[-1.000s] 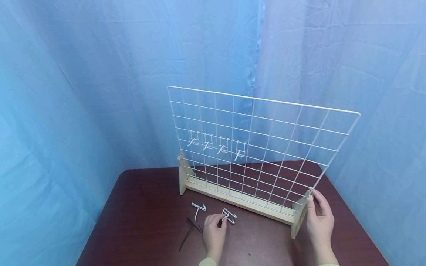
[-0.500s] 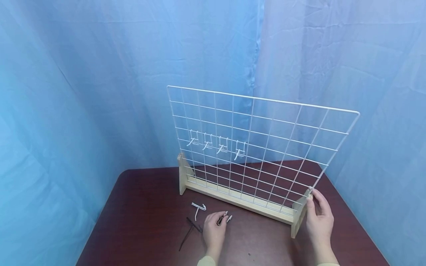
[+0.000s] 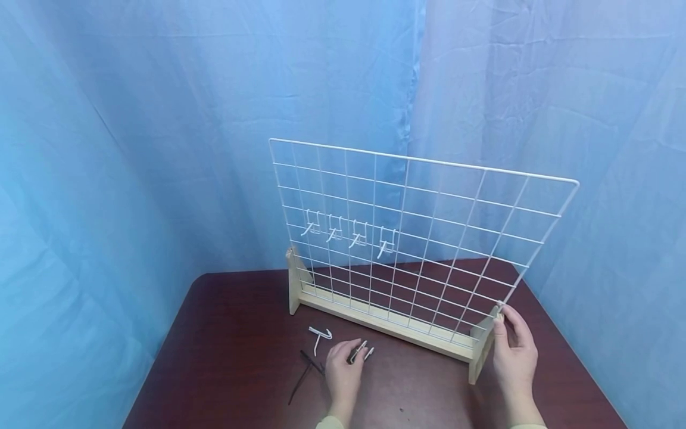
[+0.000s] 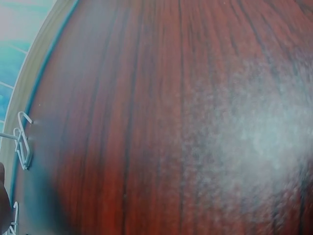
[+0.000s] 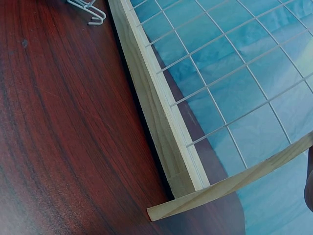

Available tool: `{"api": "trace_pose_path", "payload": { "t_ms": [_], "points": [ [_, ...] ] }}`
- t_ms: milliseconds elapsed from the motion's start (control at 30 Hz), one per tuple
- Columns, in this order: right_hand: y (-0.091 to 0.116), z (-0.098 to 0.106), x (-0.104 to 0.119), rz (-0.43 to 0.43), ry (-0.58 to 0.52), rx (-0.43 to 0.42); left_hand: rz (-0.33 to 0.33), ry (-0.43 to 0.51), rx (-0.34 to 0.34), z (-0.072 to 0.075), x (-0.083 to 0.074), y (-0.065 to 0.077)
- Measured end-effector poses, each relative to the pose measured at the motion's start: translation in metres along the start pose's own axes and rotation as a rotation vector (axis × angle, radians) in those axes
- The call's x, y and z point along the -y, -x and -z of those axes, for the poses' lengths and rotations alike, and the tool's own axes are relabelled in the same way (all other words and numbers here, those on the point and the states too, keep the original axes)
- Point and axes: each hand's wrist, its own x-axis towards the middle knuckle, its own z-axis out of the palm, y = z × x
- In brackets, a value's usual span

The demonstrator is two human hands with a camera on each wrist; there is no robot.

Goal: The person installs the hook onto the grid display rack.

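Note:
My left hand (image 3: pixel 343 372) pinches a white wire hook (image 3: pixel 370 353) just above the table in front of the stand; fingers partly hide it. In the left wrist view this hook (image 4: pixel 23 147) shows at the left edge, and its tips (image 5: pixel 95 18) appear at the top of the right wrist view. My right hand (image 3: pixel 515 351) grips the top of the wooden stand's right end piece (image 3: pixel 482 351), beside the white wire grid (image 3: pixel 429 214). Several white hooks (image 3: pixel 358 240) hang in a row on the grid's left half.
A loose white hook (image 3: pixel 320 335) and a black hook (image 3: pixel 299 384) lie on the dark red table (image 3: pixel 241 357), left of my left hand. The stand's long wooden base (image 3: pixel 375 314) runs across behind them. Blue curtains (image 3: pixel 161 149) surround the table.
The white hook in my left hand has turned, showing less of its wire now. That hand has shifted very slightly left. My right hand stays put on the stand.

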Motion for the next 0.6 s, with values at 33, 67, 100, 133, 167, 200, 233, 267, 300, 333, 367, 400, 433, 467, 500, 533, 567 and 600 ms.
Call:
{"api": "trace_pose_path", "payload": {
  "t_ms": [33,67,100,133,167,200,233,267,300,333,367,400,433,467,500,533,567,600],
  "points": [
    [0.0000,-0.0001,0.0001,0.001,0.003,0.001,0.002,0.003,-0.001,0.0002,-0.0003,0.0001],
    [0.0001,-0.0001,0.0001,0.001,0.003,0.001,0.008,0.013,0.000,0.0003,-0.0006,0.0002],
    [0.0002,-0.0001,0.0000,0.003,0.006,0.001,0.015,0.023,0.004,0.0006,-0.0010,0.0003],
    [0.0001,-0.0002,0.0005,0.003,0.011,0.001,0.022,0.041,0.008,0.0005,-0.0014,0.0001],
    [0.0001,-0.0002,-0.0001,0.004,0.009,0.001,0.026,0.053,0.011,0.0005,-0.0018,-0.0002],
    [0.0000,-0.0003,0.0005,0.004,0.016,0.001,0.032,0.064,0.015,0.0004,-0.0021,-0.0004],
    [0.0000,-0.0003,0.0003,0.005,0.016,0.001,0.035,0.074,0.017,0.0005,-0.0027,-0.0006],
    [0.0000,-0.0003,0.0002,0.005,0.015,0.000,0.037,0.082,0.017,0.0004,-0.0031,-0.0008],
    [0.0000,-0.0002,-0.0002,0.005,0.013,0.000,0.037,0.081,0.017,0.0004,-0.0035,-0.0009],
    [0.0001,-0.0001,-0.0006,0.005,0.008,0.000,0.037,0.079,0.014,0.0002,-0.0035,-0.0009],
    [0.0001,-0.0001,-0.0010,0.005,0.006,-0.001,0.038,0.079,0.014,0.0003,-0.0037,-0.0009],
    [0.0001,-0.0001,-0.0010,0.004,0.007,0.000,0.040,0.088,0.012,0.0003,-0.0039,-0.0009],
    [0.0001,-0.0001,-0.0012,0.003,0.006,0.001,0.043,0.097,0.010,0.0003,-0.0041,-0.0010],
    [0.0001,0.0000,-0.0016,0.002,0.003,0.002,0.049,0.107,0.008,0.0002,-0.0042,-0.0010],
    [0.0001,0.0001,-0.0019,0.001,0.001,0.002,0.059,0.117,0.009,0.0002,-0.0043,-0.0010],
    [-0.0002,0.0001,-0.0023,0.002,-0.002,0.003,0.070,0.129,0.010,0.0002,-0.0046,-0.0012],
    [-0.0003,0.0001,-0.0022,0.003,0.000,0.004,0.081,0.142,0.010,0.0001,-0.0049,-0.0016],
    [-0.0005,0.0002,-0.0017,0.003,0.002,0.004,0.091,0.152,0.008,0.0000,-0.0052,-0.0018]
  ]
}}
